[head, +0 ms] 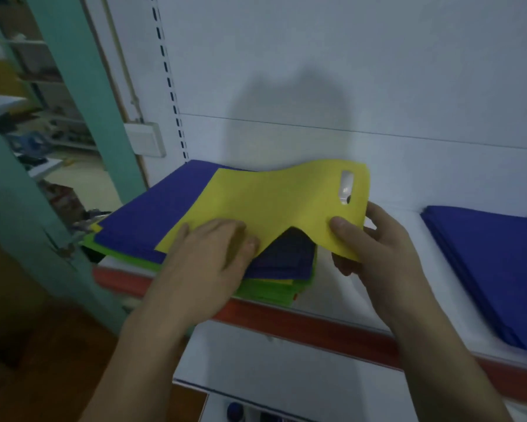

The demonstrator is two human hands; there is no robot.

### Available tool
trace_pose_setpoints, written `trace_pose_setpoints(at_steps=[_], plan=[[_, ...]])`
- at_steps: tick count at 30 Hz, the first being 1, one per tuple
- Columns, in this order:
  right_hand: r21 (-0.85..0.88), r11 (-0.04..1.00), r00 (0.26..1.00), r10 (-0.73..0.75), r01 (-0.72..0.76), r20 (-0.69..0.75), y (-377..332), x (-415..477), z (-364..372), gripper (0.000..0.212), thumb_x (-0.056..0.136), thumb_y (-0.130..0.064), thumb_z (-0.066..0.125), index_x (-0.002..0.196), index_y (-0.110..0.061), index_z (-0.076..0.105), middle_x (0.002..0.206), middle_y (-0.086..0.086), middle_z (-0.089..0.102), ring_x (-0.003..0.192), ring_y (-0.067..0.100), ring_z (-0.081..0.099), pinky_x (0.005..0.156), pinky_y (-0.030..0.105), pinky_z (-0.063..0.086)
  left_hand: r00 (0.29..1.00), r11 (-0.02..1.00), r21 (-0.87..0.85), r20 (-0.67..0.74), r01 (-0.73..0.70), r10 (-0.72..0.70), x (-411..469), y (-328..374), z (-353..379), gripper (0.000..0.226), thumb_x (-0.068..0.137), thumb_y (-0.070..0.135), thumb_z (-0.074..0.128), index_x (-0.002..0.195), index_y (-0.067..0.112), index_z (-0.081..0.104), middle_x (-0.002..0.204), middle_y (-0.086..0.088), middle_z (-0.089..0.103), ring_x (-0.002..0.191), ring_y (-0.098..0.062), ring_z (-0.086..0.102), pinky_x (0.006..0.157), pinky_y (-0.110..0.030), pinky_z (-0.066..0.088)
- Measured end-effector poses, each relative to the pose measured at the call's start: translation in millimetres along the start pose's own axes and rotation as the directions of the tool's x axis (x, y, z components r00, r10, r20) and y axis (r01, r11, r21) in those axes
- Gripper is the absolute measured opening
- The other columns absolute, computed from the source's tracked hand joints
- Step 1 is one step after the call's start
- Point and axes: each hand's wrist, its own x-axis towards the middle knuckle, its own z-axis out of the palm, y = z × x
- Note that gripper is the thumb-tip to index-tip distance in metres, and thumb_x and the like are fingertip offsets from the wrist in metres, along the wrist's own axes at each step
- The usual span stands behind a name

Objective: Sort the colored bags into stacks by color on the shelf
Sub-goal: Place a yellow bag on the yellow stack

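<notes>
A yellow bag (274,199) with an oval handle hole lies on top of a mixed pile (140,220) of blue, green and yellow bags at the left of the white shelf (402,239). My right hand (368,242) pinches the yellow bag's right end near the handle and lifts it, so the bag arches. My left hand (216,257) rests flat on the bag's near left part, fingers straight. A blue bag (286,254) shows under the raised edge. A separate stack of blue bags (493,269) sits at the shelf's right.
The shelf has a red front edge (310,327) and a white back panel (317,71) with a slotted upright at left. A teal post (82,95) stands left of the shelf. Bare white shelf surface lies between the two piles. A lower shelf shows below.
</notes>
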Motion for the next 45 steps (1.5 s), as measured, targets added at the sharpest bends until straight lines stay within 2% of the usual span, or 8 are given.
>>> trace_pose_setpoints(at_steps=[6, 9, 13, 18, 25, 33, 37, 45], plan=[[0.103, 0.994, 0.996, -0.037, 0.045, -0.079, -6, -3, 9, 0.024, 0.093, -0.005, 0.060, 0.112, -0.016, 0.071, 0.080, 0.006, 0.068, 0.061, 0.020, 0.049, 0.049, 0.030, 0.038, 0.988, 0.994, -0.008, -0.110, 0.110, -0.110, 2, -41, -23, 0.068, 0.089, 0.068, 0.028, 0.138, 0.027, 0.052, 0.141, 0.004, 0.053, 0.135, -0.019, 0.040, 0.109, -0.042, 0.035], [-0.004, 0.998, 0.995, -0.064, 0.064, -0.079, -4, -5, 20, 0.021, 0.093, -0.006, 0.061, 0.103, -0.019, 0.075, 0.079, 0.001, 0.072, 0.061, 0.014, 0.056, 0.050, 0.027, 0.041, 0.953, 0.950, 0.077, -0.030, 0.304, -0.302, 6, -65, -31, 0.069, 0.090, 0.070, 0.033, 0.144, 0.029, 0.042, 0.148, 0.000, 0.048, 0.149, -0.027, 0.019, 0.117, -0.061, 0.018], [-0.049, 0.997, 0.991, -0.064, 0.059, -0.118, -3, -11, 29, 0.021, 0.094, -0.007, 0.062, 0.104, -0.021, 0.074, 0.093, -0.003, 0.078, 0.076, 0.010, 0.072, 0.056, 0.018, 0.050, 0.973, 0.971, 0.053, -0.030, 0.232, -0.230, 7, -56, -26, 0.065, 0.092, 0.064, 0.038, 0.147, 0.031, 0.037, 0.151, 0.006, 0.044, 0.152, -0.016, 0.008, 0.120, -0.058, 0.001], [-0.087, 0.994, 0.989, -0.078, 0.067, -0.127, -10, -16, 24, 0.018, 0.094, -0.011, 0.063, 0.106, -0.019, 0.074, 0.099, -0.002, 0.078, 0.089, 0.017, 0.074, 0.072, 0.028, 0.058, 0.988, 0.988, -0.051, -0.059, 0.143, -0.146, 12, -45, -21, 0.054, 0.089, 0.063, 0.042, 0.134, 0.034, 0.048, 0.124, 0.012, 0.059, 0.123, -0.020, 0.050, 0.107, -0.058, 0.034], [-0.178, 0.980, 0.980, -0.116, 0.086, -0.163, -10, -25, 8, 0.024, 0.093, -0.004, 0.062, 0.109, -0.018, 0.073, 0.098, -0.004, 0.078, 0.087, 0.016, 0.074, 0.070, 0.021, 0.059, 0.950, 0.950, -0.025, 0.000, 0.313, -0.313, 30, -47, -27, 0.024, 0.082, 0.051, 0.070, 0.095, 0.033, 0.061, 0.152, -0.013, 0.030, 0.135, -0.038, 0.035, 0.099, -0.053, 0.037], [-0.097, 0.990, 0.966, -0.119, 0.099, -0.228, -7, -29, 2, 0.060, 0.088, 0.001, 0.068, 0.139, -0.027, 0.051, 0.107, 0.001, 0.074, 0.090, 0.019, 0.074, 0.069, 0.033, 0.062, 0.971, 0.956, -0.231, -0.112, 0.181, -0.211, 33, -51, -39, 0.035, 0.088, 0.033, 0.069, 0.121, 0.035, 0.058, 0.112, 0.006, 0.060, 0.076, -0.010, 0.048, 0.075, -0.037, 0.045], [-0.119, 0.975, 0.925, -0.217, 0.188, -0.311, -14, -36, -16, 0.062, 0.090, 0.003, 0.065, 0.142, -0.026, 0.047, 0.101, 0.005, 0.075, 0.090, 0.022, 0.073, 0.073, 0.036, 0.061, 0.945, 0.919, -0.391, -0.278, 0.055, -0.174, 22, -27, -42, 0.036, 0.094, 0.028, 0.062, 0.129, 0.035, 0.054, 0.113, 0.014, 0.054, 0.097, -0.006, 0.053, 0.078, -0.036, 0.043], [-0.199, 0.955, 0.809, -0.294, 0.222, -0.509, -34, -61, -102, 0.054, 0.092, 0.004, 0.063, 0.140, -0.018, 0.052, 0.094, -0.006, 0.078, 0.087, 0.013, 0.074, 0.072, 0.026, 0.060, 0.928, 0.838, -0.517, -0.371, -0.173, -0.037, 23, 62, -28, 0.029, 0.096, 0.034, 0.060, 0.125, 0.039, 0.055, 0.090, 0.028, 0.062, 0.078, 0.002, 0.065, 0.064, -0.037, 0.055]])
